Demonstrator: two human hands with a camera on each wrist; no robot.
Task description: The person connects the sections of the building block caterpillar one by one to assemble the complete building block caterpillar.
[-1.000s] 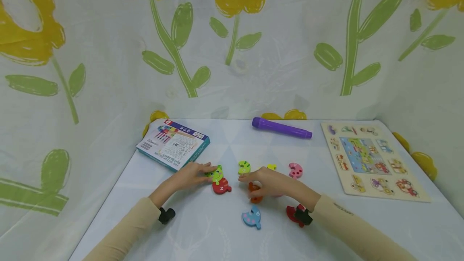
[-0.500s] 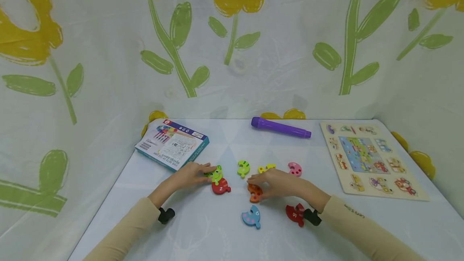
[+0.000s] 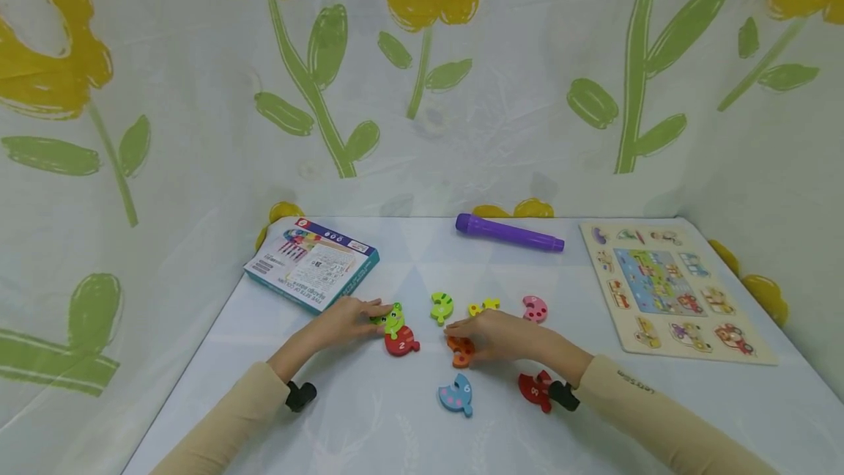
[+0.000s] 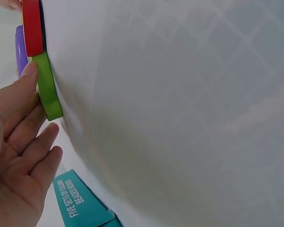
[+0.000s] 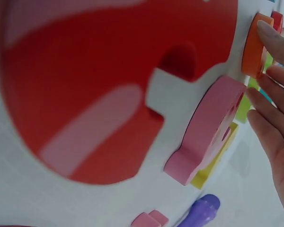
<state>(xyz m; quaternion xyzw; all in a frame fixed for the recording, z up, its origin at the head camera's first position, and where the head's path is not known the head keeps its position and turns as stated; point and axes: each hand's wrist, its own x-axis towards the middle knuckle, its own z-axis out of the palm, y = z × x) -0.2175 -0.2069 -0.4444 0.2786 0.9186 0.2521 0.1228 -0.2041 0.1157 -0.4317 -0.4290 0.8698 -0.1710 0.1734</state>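
- Watching from my end, I see the right hand (image 3: 504,336) pinching a curved orange puzzle piece with darker spots (image 3: 461,352) (painted wood, I'd guess) between thumb and fingers. Can't tell whether it's lifted off the white tabletop (image 3: 369,416).
- The left hand (image 3: 346,321) pinches a flat green puzzle piece with a cartoon face (image 3: 393,321), which touches a rounded red puzzle piece marked 2 (image 3: 398,343).
- Relation I reckon matters most: the orange one lies to the right of the red one, roughly level with its little round knob (image 3: 415,346) — that knob points right at it, with open table between.
- Long axis, as far as I can see past the hand, runs roughly near-to-far, so across the knob's line.
- Right hand's clearly the nearer one to orange; left has the far end of the red-green pair.
- I'd mind the blue spotted curved piece (image 3: 455,394) — just on the near side of orange.
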